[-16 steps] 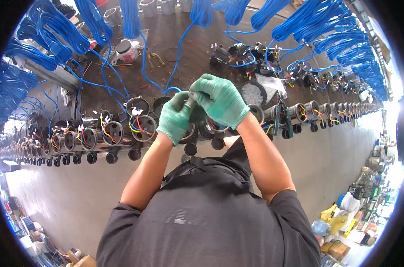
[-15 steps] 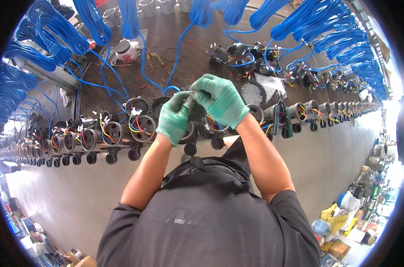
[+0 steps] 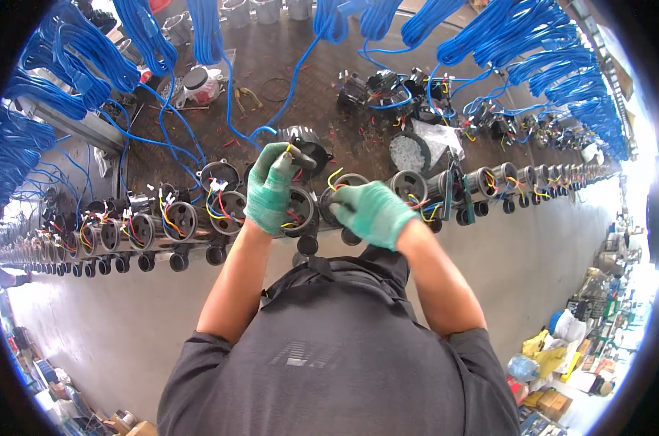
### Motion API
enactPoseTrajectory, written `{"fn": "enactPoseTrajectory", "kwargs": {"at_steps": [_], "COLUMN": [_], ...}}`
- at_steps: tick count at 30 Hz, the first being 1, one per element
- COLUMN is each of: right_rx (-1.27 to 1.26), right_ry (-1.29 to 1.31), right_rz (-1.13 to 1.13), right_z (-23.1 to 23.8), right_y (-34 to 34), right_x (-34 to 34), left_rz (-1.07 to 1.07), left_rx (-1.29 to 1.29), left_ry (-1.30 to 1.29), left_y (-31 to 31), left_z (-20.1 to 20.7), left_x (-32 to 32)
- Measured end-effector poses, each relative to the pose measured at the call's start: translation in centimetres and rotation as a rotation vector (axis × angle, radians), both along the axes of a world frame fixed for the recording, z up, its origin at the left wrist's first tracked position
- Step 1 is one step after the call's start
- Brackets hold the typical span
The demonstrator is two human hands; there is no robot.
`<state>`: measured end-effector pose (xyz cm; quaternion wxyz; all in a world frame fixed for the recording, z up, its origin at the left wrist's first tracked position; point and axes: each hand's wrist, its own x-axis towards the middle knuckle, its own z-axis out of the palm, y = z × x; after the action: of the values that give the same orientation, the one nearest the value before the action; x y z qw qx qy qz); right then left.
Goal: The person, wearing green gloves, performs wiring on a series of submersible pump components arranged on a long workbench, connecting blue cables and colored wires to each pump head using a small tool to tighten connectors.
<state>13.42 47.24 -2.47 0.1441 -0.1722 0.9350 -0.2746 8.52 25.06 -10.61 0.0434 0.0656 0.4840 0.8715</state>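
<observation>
Both my hands wear green gloves with greyish fingertips. My left hand (image 3: 270,192) is raised over the row of cylinders, its thumb and fingers pinched on a thin wire (image 3: 289,148) with a yellow end. Just behind those fingertips lies a black round cap (image 3: 311,154), with a blue cable (image 3: 253,136) near it. My right hand (image 3: 377,212) is lower, at the opening of a metal cylinder (image 3: 354,179). Its fingers are curled together; what they hold, if anything, is hidden. A yellow wire (image 3: 334,176) sticks up beside them.
Similar cylinders (image 3: 183,220) with coloured wires line the bench's near edge. Dark-handled pliers (image 3: 457,190) stand right of my right hand. A bowl of small clear pieces (image 3: 409,152), a plastic bag (image 3: 440,138) and black parts (image 3: 384,89) lie behind. Coiled blue cables (image 3: 333,22) hang above.
My hands, together at the fingertips before, have parted. The left has moved slightly left; the right has dropped right and nearer to a cylinder. The black cap now shows more fully.
</observation>
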Motion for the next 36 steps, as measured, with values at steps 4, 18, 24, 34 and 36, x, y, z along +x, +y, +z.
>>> {"fn": "enactPoseTrajectory", "kwargs": {"at_steps": [4,18,24,34,36], "right_rx": [0.339,-0.622,-0.755,-0.352,-0.233], "right_ry": [0.049,-0.256,-0.123,0.388,0.420], "right_rz": [-0.236,-0.555,-0.552,-0.412,-0.254], "right_z": [-4.5,-6.5,-6.4,-4.4,-3.6], "right_y": [-2.9,1.0,1.6,2.1,2.3], "right_x": [-1.5,3.0,5.7,5.9,5.5], "left_rz": [-0.007,0.054,-0.162,-0.029,-0.041], "left_rx": [-0.103,-0.306,-0.558,-0.777,-0.770], "left_ry": [0.014,0.127,0.272,0.481,0.489], "left_y": [-0.2,1.4,3.5,4.8,4.9], "left_z": [-0.7,-2.2,-2.7,-3.2,-3.7], "left_x": [-0.4,2.0,2.6,3.0,3.0]}}
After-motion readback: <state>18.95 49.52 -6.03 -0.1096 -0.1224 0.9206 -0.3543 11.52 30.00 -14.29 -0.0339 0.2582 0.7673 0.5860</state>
